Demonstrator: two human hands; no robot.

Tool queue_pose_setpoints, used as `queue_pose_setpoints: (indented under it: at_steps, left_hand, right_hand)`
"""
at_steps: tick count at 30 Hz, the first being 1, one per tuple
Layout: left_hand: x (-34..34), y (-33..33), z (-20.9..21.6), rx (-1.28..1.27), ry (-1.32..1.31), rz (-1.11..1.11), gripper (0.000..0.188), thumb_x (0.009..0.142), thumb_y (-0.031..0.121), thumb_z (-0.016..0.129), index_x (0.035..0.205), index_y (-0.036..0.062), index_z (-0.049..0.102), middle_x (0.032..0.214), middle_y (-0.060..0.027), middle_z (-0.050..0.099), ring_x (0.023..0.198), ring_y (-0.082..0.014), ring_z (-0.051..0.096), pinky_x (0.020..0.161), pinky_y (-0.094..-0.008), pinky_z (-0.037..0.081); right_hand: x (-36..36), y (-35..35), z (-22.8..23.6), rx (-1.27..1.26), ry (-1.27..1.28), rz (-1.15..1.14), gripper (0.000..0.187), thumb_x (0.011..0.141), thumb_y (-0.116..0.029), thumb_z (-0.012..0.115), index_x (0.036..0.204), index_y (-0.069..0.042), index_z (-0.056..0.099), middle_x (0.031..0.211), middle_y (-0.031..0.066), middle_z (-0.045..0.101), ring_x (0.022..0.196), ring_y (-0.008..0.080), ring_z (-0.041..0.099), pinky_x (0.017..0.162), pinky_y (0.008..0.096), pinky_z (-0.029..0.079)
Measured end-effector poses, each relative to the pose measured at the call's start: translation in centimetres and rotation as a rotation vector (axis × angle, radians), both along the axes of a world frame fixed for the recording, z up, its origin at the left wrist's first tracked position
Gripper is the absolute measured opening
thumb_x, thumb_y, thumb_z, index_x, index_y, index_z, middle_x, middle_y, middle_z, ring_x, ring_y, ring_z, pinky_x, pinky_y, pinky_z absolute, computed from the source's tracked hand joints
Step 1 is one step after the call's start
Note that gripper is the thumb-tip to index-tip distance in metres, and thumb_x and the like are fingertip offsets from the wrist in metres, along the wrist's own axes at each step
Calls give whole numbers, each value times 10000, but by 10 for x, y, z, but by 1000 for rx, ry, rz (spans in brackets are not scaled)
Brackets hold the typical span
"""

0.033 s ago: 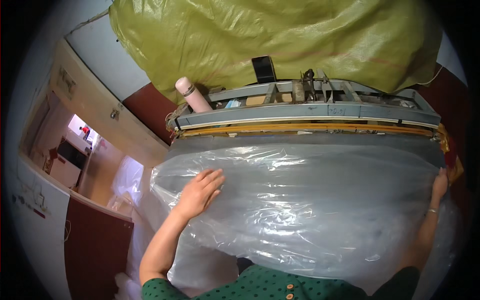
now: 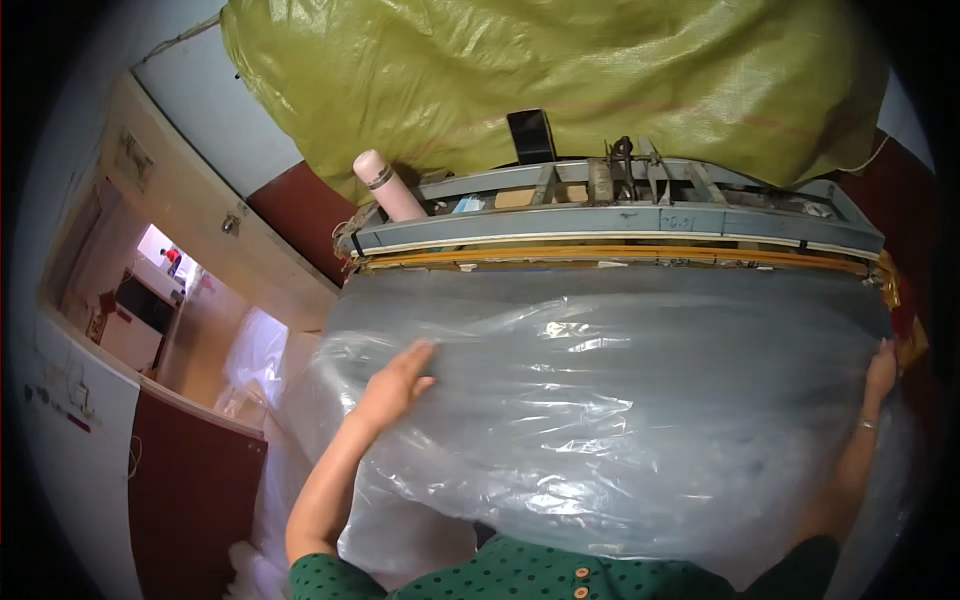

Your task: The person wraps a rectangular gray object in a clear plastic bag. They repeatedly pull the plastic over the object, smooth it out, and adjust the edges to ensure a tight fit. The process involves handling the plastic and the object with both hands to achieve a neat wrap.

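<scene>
A large clear plastic sheet (image 2: 520, 420) lies wrinkled and shiny over the grey work surface (image 2: 620, 283) and hangs down toward me. On its left part rests my left hand (image 2: 396, 386), turned partly on its side with fingers stretched out and nothing in its grasp. My right hand (image 2: 880, 370) is at the sheet's far right edge, fingers closed on the film at the table's side. The fingertips there are small and partly hidden.
Behind the surface runs a grey metal frame (image 2: 620, 222) with orange strips (image 2: 600, 255) along its front. A pink flask (image 2: 390, 188), a black phone (image 2: 530, 136) and pliers-like tools (image 2: 625, 170) stand there. A yellow-green woven cover (image 2: 560, 60) hangs behind. An open doorway (image 2: 180, 320) is at left.
My left hand has tilted from palm-down toward its side and shifted slightly. The sheet's far left corner has slackened and drawn inward, and its wrinkles have shifted. My right hand stays in place.
</scene>
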State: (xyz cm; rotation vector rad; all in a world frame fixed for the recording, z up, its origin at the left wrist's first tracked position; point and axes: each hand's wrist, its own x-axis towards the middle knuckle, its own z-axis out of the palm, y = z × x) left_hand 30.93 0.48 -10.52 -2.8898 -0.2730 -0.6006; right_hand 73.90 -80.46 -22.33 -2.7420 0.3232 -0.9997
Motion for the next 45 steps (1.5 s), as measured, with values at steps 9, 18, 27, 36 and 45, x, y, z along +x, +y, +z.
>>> queue_pose_setpoints:
  at_steps: [9,18,27,36,45]
  left_hand:
    - [49,-18,6,-109,-120,0,317,721,170,668,982,31,553,802,-148,608,867,-302,565,671,-381,464]
    - [125,-8,-12,-1728,-252,12,127,781,133,640,810,19,592,691,-5,586,689,-146,574,579,-272,432]
    - [138,-12,-52,-488,-139,63,84,724,130,658,753,67,610,738,-83,590,794,-264,547,673,-368,440]
    - [146,-8,-57,-606,-120,17,189,737,145,649,906,63,630,814,-96,628,810,-265,563,710,-354,450]
    - [132,74,-58,-626,-387,143,92,799,68,519,721,25,493,701,-75,511,650,-174,469,616,-299,392]
  right_hand:
    - [-9,2,14,-45,132,-108,346,953,-327,290,1030,-46,476,988,238,565,932,430,513,736,487,408]
    - [-6,-8,11,33,156,-84,350,945,-343,327,1008,-43,497,986,236,564,931,429,509,735,466,411]
    - [9,-99,-17,706,70,268,273,924,-300,456,923,-45,552,769,69,549,706,177,506,639,289,398]
    - [-25,-138,27,837,-38,413,221,894,-297,526,964,-102,606,719,-56,507,623,18,427,549,167,332]
    - [20,40,52,773,-313,459,154,836,-132,514,723,-38,563,657,39,557,628,152,527,596,308,439]
